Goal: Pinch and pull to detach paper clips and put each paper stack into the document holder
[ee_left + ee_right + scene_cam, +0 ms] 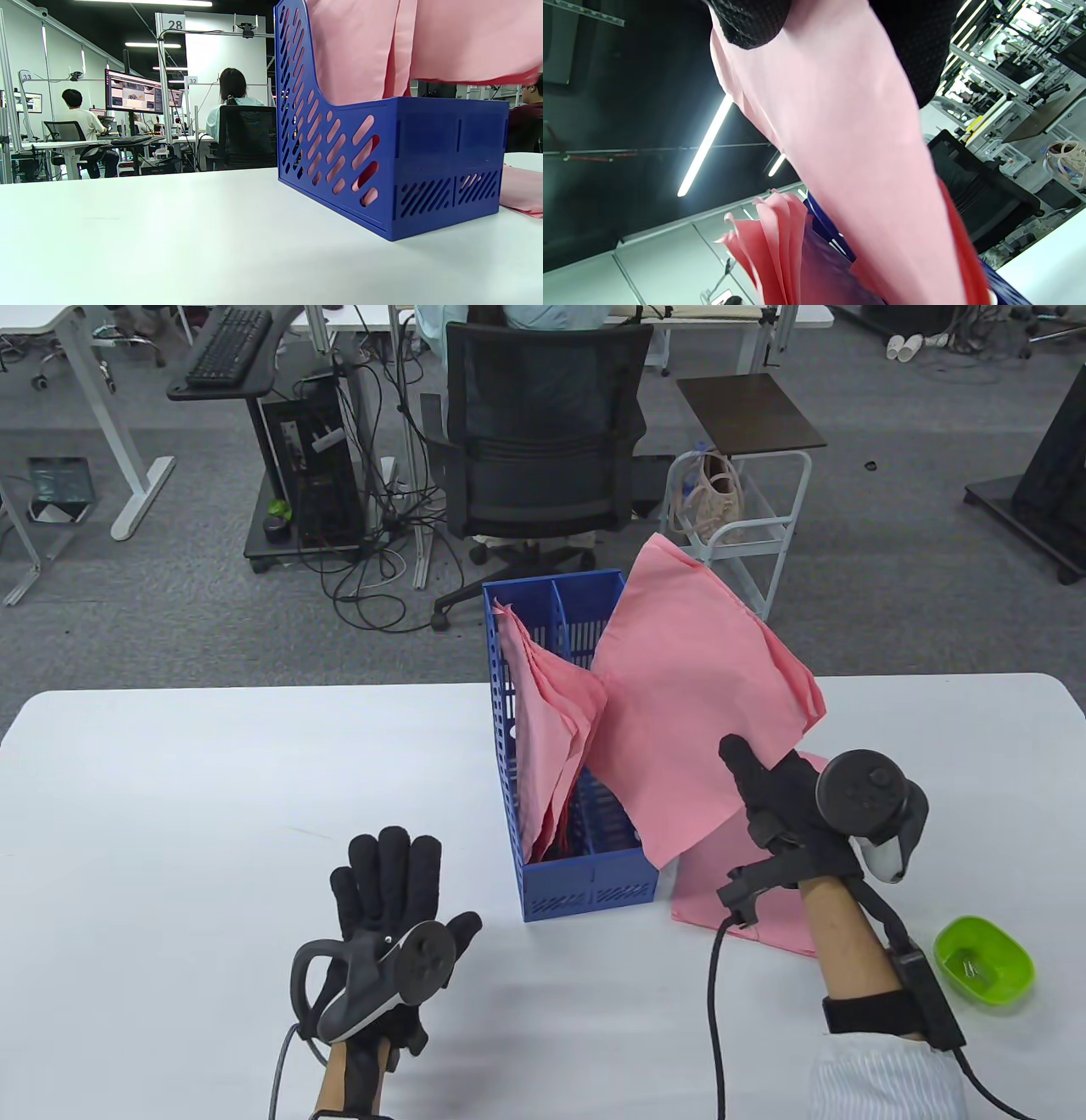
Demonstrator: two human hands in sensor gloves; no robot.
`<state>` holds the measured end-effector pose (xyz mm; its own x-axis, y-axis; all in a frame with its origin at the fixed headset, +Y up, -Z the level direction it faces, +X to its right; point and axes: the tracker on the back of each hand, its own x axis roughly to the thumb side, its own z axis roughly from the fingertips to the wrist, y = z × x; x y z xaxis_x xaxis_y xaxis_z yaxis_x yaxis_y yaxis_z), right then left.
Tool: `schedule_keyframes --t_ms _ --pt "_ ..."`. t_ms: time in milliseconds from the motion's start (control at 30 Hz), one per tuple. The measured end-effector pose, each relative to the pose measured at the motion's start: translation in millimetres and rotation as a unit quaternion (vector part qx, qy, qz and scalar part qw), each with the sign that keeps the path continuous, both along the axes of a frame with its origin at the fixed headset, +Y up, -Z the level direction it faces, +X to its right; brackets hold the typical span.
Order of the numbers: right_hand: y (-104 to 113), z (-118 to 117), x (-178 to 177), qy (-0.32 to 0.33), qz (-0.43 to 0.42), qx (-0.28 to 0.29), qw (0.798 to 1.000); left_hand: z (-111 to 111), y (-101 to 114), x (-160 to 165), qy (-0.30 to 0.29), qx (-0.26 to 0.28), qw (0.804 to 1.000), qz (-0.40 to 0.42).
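My right hand [785, 806] pinches pink paper stack [696, 704] — held tilted above blue document holder [585, 891], over its right compartment. Left compartment holds pink sheets [547, 729]. My left hand [394, 899] flat on table [212, 814], fingers spread — holds nothing.

A white table [212, 780] bears a blue document holder [585, 886], a pink paper stack [713, 891] just beside it, a green bowl [984, 960], and a flat left hand [390, 891].
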<state>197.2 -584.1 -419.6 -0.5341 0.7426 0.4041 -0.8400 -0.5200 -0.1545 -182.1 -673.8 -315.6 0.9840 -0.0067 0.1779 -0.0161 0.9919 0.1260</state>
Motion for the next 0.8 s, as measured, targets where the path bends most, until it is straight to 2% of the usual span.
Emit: schedule_keyframes --t_ms 167,467,633,800 --pt "-22 -15 -23 -0.015 0.004 -0.008 1.000 0 -1 0 -0.002 -0.001 1.000 0.007" --pt "-78 -34 -56 -0.024 0.046 -0.075 0.996 1 -3 2 -0.006 0.001 1.000 0.000" --pt "-94 -35 -60 -0.031 0.063 -0.090 0.993 0 -4 4 -0.009 -0.002 1.000 -0.011" --pt "-95 -33 -57 -0.032 0.070 -0.094 0.993 1 -4 5 -0.010 -0.004 1.000 -0.014"
